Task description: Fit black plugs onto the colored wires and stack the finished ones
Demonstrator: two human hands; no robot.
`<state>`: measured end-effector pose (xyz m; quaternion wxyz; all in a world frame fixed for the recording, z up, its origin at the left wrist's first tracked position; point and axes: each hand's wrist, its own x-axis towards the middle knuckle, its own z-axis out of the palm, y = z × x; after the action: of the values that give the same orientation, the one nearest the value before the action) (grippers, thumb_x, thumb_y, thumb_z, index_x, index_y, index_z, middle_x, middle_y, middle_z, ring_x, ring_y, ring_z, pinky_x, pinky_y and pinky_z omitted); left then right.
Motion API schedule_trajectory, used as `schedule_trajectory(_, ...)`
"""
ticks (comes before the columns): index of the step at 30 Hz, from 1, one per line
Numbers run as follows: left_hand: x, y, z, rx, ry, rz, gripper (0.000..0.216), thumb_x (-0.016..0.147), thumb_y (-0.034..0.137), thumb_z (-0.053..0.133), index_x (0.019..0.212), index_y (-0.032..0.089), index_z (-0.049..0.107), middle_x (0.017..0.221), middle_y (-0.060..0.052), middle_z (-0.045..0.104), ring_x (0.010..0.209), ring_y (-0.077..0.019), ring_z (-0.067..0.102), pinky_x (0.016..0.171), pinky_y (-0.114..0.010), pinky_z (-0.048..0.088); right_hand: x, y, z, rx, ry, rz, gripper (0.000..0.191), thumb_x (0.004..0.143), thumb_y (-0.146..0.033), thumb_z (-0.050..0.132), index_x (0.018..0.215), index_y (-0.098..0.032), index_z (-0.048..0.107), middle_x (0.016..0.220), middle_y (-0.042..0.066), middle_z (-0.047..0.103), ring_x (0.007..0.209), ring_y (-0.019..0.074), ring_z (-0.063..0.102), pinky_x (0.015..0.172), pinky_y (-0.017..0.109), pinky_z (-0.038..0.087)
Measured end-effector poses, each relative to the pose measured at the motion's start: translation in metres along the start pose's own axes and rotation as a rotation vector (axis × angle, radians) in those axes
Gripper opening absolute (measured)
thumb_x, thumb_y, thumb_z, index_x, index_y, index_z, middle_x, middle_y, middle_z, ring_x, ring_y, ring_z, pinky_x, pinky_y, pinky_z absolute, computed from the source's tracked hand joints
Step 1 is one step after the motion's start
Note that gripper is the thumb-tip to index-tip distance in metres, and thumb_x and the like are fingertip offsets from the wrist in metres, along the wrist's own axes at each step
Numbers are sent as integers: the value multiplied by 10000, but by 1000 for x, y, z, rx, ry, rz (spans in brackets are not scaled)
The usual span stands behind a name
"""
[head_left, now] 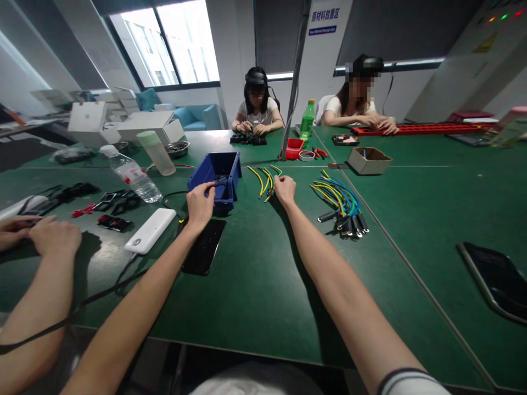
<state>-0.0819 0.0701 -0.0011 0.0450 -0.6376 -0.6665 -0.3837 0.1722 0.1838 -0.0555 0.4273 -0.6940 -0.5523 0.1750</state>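
Note:
My left hand [200, 206] is at the near left edge of a blue plastic bin [234, 178], its fingers pinched at a small black piece [220, 182]. Other small dark pieces lie inside the bin, too small to name. To the right, my right hand [285, 190] is closed at the fingertips on a green-yellow wire [276, 170]. Several loose yellow-green wires [258, 178] lie beside it, some with metal ends. Farther right rests a bundle of yellow, green and blue wires [341, 195] with black sleeves and ring terminals [354, 227].
A black phone [205, 247] and white power bank [151, 231] lie near my left forearm. A water bottle [134, 175] leans left of the bin. Another person's hands [53, 236] are at far left. A cardboard box [369, 161] and metal pole [295, 82] stand beyond.

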Motion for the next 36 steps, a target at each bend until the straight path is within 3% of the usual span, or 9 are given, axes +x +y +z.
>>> schedule_trajectory(4, -37, 13, -10, -92, -3, 27, 270, 922, 265, 488, 1042, 163, 707, 1024, -56, 719, 872, -179, 654, 836, -269, 492, 0, 2, 2, 38, 36, -12, 367, 889, -401, 406, 803, -160, 669, 847, 140, 724, 813, 221, 648, 746, 266, 430)
schedule_trajectory(8, -68, 22, -9, -227, -88, 158, 204, 897, 231, 538, 977, 168, 714, 964, -52, 727, 833, -175, 655, 779, -276, 512, 0, 4, 4, 61, 73, -22, 390, 913, -427, 363, 841, -157, 635, 848, 125, 709, 787, 209, 627, 733, 264, 418)
schedule_trajectory(16, -95, 30, -3, -398, -338, 279, 75, 844, 242, 673, 874, 229, 741, 869, -35, 737, 846, -201, 656, 822, -353, 520, -10, 4, 1, 60, 109, -44, 333, 938, -441, 346, 873, -177, 537, 765, 59, 632, 674, 173, 549, 662, 256, 387)
schedule_trajectory(22, -117, 41, -5, -374, -412, 365, 92, 835, 210, 680, 904, 221, 741, 959, -61, 656, 934, -200, 590, 827, -335, 505, -39, -4, -4, 77, 89, -99, 277, 922, -445, 390, 785, -214, 456, 710, 8, 549, 642, 151, 485, 640, 259, 385)
schedule_trajectory(25, -125, 44, -7, -359, -467, 415, 108, 863, 217, 645, 922, 224, 735, 943, -57, 633, 919, -193, 573, 800, -319, 500, -62, -6, -14, 99, 46, -139, 279, 901, -472, 426, 770, -226, 436, 689, -4, 533, 638, 150, 494, 621, 260, 407)
schedule_trajectory(32, -129, 43, -8, -385, -508, 437, 94, 873, 229, 633, 849, 224, 724, 855, -41, 642, 866, -194, 562, 759, -320, 485, -128, -13, -56, 463, -288, -136, 306, 843, -526, 532, 884, -247, 414, 650, -63, 529, 417, 98, 435, 399, 225, 350)
schedule_trajectory(36, -129, 43, -8, -395, -491, 413, 95, 882, 217, 618, 840, 207, 703, 857, -41, 626, 871, -190, 569, 769, -316, 474, -159, -17, -78, 561, -347, -119, 306, 831, -490, 593, 909, -246, 426, 649, -74, 541, 391, 79, 454, 374, 204, 348)
